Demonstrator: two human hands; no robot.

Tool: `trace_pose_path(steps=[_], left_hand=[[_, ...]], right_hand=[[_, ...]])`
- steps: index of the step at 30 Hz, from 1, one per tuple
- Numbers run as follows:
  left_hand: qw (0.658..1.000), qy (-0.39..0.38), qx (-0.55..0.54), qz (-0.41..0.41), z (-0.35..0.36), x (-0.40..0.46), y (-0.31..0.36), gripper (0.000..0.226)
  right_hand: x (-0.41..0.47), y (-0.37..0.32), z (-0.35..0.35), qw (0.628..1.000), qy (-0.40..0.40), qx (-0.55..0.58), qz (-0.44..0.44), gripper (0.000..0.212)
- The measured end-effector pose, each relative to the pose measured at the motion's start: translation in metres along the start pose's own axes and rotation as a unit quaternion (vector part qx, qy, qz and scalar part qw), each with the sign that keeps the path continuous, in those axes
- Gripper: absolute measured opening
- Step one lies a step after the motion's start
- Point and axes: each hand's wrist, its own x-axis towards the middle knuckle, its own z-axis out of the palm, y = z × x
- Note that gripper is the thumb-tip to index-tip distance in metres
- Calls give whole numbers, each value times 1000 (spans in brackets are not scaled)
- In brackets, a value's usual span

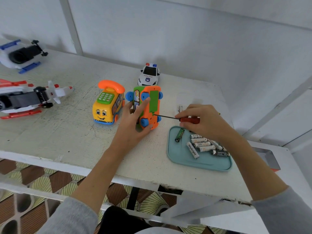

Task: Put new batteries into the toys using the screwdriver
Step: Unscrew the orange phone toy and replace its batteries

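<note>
So the job is only just starting. The left hand (pixel 133 123) holds a green bus (pixel 146 107) tipped on its side on the surface (pixel 67 132), with its orange bottom facing right. The fingers (pixel 145 101) curl over the top of the bus and the thumb tucks under its near end. The green lid (pixel 154 102) over the battery spot is on, so no new batteries are in this toy yet.

The right hand (pixel 200 120) grips the red handle of the screwdriver (pixel 177 118), fingers wrapped round it. The thin metal tip points left and meets the bus just at the near end of the lid, where the screw likely sits. I think the screw is being worked on now, but I cannot tell if it is loose or tight.

The batteries (pixel 202 144) lie in a pile on a blue tray (pixel 194 163), near and to the right of the bus, under the right wrist. One green battery (pixel 179 135) lies apart at the tray's far left.

Lots is left to do. The lid must come off, batteries must go in, and the lid must go back on. Other toys wait too: a yellow bus (pixel 107 107) just left of the hand, a police car (pixel 148 75) behind, and two planes (pixel 25 97) far left. I cannot tell if those have batteries.
</note>
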Motion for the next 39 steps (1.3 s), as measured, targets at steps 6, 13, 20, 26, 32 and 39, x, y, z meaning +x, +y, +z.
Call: trace_pose_path(steps=[6, 13, 20, 26, 32, 39], left_hand=[[1000, 3, 12, 3, 0, 0, -1, 84], [1000, 4, 7, 4, 0, 0, 0, 83], [996, 4, -76, -43, -1, -1, -2, 79], [974, 36, -198, -108, -1, 0, 12, 80], [954, 33, -258, -149, 1, 1, 23, 77], [949, 27, -276, -152, 3, 0, 24, 75]], right_hand=[[-1, 1, -2, 1000, -11, 2, 3, 29], [2, 6, 3, 998, 13, -60, 0, 43], [-11, 6, 4, 997, 77, -9, 15, 31], [-23, -1, 9, 992, 105, 51, 44, 24], [-28, -7, 13, 993, 79, 86, 30, 30], [-27, -18, 16, 995, 19, 92, 37, 31]])
